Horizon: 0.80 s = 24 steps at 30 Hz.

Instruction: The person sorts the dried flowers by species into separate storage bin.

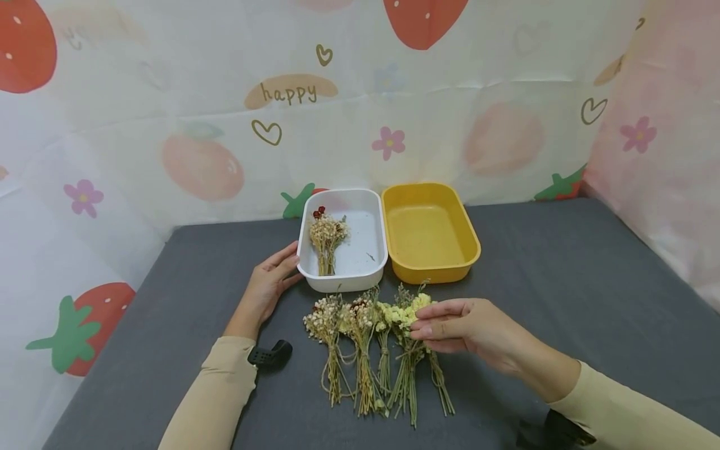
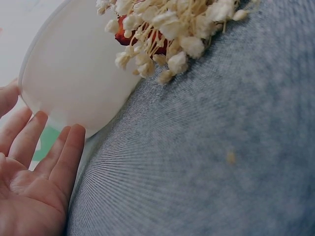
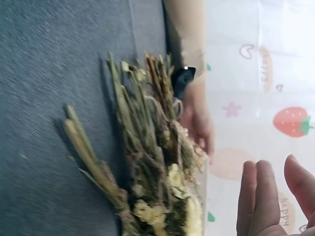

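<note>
My left hand [image 1: 264, 290] rests its fairly straight fingers [image 2: 66, 152] against the left side of a white tray [image 1: 309, 282]. Inside this tray lies a dried bouquet [image 1: 327, 237] of small cream blooms with dark red ones at its top. Several tied dried bouquets lie in a row before the trays, among them a cream one [image 1: 329, 325] and a yellow one [image 1: 402, 319] with green stems. My right hand [image 1: 478, 331] hovers over the yellow blooms at the row's right end. Thumb and fingers [image 3: 266, 191] are apart in the right wrist view, with nothing between them.
A yellow tray [image 1: 433, 275] stands against the right side of the white tray, near the back cloth [image 1: 349, 156] printed with fruit and flowers. Dark grey cloth [image 1: 562, 281] covers the table. A black wrist strap [image 1: 270, 355] is on the left arm.
</note>
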{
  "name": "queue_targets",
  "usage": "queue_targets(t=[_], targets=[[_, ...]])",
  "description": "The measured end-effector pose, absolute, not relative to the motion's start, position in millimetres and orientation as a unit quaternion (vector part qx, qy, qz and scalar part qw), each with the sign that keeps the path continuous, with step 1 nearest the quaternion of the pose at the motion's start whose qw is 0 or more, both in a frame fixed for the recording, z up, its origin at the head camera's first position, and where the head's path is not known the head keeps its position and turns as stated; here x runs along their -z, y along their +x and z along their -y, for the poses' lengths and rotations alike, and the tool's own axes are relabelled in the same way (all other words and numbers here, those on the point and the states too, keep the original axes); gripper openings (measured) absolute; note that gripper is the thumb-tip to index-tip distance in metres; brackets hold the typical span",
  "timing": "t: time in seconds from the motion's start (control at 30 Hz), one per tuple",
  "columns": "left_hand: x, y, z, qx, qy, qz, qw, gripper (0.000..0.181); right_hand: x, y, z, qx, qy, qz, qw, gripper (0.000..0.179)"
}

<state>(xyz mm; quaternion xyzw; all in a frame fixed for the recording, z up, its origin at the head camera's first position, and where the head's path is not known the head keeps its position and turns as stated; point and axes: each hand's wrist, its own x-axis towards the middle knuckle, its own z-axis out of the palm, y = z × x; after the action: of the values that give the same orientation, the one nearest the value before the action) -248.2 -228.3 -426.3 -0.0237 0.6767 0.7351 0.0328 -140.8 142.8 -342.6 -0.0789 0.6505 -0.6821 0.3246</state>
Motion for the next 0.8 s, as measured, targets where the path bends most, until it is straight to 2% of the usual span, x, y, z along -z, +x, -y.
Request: queue_targets(t=[0.8], targets=[[425, -247, 228, -0.737, -0.022, -0.674, 0.038, 0.053, 386, -128, -150, 0.682, -0.014, -0.628, 0.375, 0.064]])
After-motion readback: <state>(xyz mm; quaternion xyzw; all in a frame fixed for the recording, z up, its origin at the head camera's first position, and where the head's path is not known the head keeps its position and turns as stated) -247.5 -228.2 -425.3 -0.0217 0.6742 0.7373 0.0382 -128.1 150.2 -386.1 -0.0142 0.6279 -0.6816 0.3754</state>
